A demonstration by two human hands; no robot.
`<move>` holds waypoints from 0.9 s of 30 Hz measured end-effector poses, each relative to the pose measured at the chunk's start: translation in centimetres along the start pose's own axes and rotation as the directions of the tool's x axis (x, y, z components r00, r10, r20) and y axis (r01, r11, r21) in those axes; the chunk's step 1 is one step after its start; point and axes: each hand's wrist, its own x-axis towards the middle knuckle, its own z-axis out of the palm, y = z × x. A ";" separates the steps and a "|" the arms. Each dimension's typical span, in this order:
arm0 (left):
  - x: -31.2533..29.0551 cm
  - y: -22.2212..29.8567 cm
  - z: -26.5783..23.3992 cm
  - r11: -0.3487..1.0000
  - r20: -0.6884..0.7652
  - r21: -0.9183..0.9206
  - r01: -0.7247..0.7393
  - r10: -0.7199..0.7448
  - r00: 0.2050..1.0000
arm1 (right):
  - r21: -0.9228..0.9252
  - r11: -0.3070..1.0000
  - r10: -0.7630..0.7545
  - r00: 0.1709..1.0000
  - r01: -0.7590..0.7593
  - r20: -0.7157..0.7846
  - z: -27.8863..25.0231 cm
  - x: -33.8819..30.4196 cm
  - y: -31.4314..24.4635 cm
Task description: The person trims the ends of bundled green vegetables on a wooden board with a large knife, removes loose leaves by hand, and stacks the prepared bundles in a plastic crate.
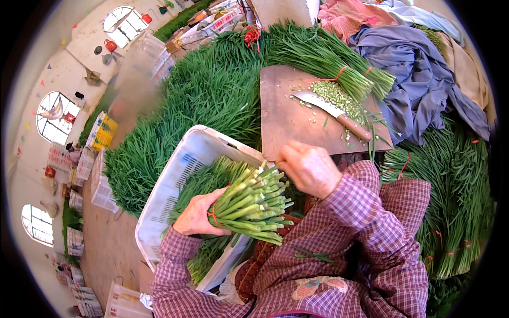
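Checked plum-coloured sleeves come in from the lower edge; the left hand (195,216) is curled around a bundle of garlic chives (250,204), gripping it near a red rubber band (213,216), with the pale cut stem ends pointing right and toward the wearer; the right hand (309,168) is closed loosely at the upper cut ends of the same bundle, fingers bent onto the stems; the bundle sits over the near right corner of a white slotted plastic crate (175,175), which holds more loose chives; beyond the crate's far edge spreads a large heap of loose chives (207,90); to the right of the heap lies a brown wooden cutting board (289,114), its near edge just beyond the right hand; a cleaver (331,109) with a wooden handle rests diagonally across the board's right half, beside a small pile of chopped green trimmings (335,95); a tied chive bundle (328,61) lies over the board's far right corner; blue-grey cloth (419,74) is heaped past the board's right edge; more tied chives (456,201) lie at far right.
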 end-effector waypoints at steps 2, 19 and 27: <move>0.6 -0.7 -0.6 0.999 0.055 -0.041 -0.004 0.006 0.998 | -0.070 0.997 0.022 0.999 -0.025 -0.045 -1.8 -0.7 1.2; 0.5 -5.4 -3.4 0.745 0.132 -0.615 0.260 -0.227 0.965 | 0.151 0.977 0.155 0.987 -0.149 -0.028 -5.6 -3.0 -0.3; 1.6 -3.2 -3.1 0.770 0.161 -0.563 0.301 -0.255 0.954 | 0.544 0.767 0.407 0.913 -0.340 -0.003 0.0 0.4 -3.4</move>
